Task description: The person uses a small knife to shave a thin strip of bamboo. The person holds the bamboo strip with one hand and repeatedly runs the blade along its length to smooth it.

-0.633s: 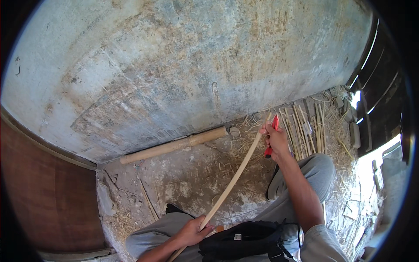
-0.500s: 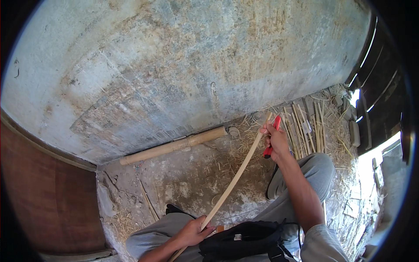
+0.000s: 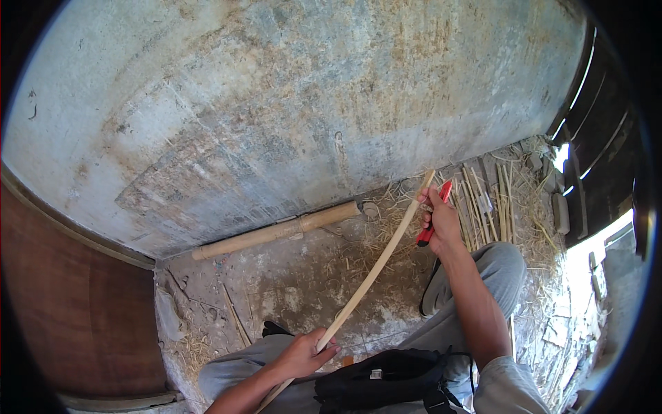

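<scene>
A long, pale bamboo strip (image 3: 376, 270) slants across my lap, its far end up near the wall and its near end running below the frame. Low on the strip, my left hand (image 3: 301, 357) is wrapped round it. My right hand (image 3: 441, 219) is closed near the far end, thumb and fingertips against the strip. In that same hand lies a red utility knife (image 3: 426, 237) with a black end, partly covered by the fingers. Its blade cannot be made out.
Ahead stands a stained wall (image 3: 289, 117), with a bamboo pole (image 3: 276, 238) lying along its foot. Several cut strips (image 3: 507, 203) lie beyond my right knee among shavings. A brown wooden panel (image 3: 76, 297) is at left; a black bag (image 3: 379, 376) rests on my lap.
The strip's far end has shifted slightly up and right, along with my right hand and the knife. My left hand has moved a little up, still gripping the strip.
</scene>
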A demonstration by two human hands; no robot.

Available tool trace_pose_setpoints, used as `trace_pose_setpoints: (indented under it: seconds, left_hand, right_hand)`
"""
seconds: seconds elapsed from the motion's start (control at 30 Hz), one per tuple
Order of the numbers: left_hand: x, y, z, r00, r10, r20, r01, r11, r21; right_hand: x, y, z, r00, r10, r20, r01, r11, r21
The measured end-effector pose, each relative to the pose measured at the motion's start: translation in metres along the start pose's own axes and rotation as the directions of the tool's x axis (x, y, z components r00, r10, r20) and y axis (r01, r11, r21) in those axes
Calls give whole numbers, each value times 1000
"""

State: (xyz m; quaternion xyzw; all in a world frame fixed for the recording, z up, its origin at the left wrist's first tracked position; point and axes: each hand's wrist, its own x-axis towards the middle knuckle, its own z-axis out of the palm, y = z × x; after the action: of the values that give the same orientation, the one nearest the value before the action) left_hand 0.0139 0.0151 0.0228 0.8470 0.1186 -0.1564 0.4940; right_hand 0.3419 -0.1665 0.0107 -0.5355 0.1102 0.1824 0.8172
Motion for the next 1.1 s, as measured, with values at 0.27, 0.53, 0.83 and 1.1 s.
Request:
trace_pose_setpoints:
  seconds: [0.27,0.53,0.83,1.1]
  left_hand:
    - [5,14,-5,999,-15,-28,15,1000,7]
    - [8,9,-5,996,70,-49,-70,998,-4]
    - [7,-1,-2,982,164,-90,-167,986,-21]
    - [-43,9,-33,992,15,-129,46,890,455]
  right_hand:
    - [0,-3,0,1000,-18,14,18,1000,11]
    - [0,-3,4,1000,-23,9,23,999,30]
    - [5,0,4,996,-75,-50,78,996,50]
    - [-8,-5,-1,979,56,196,-11,975,-224]
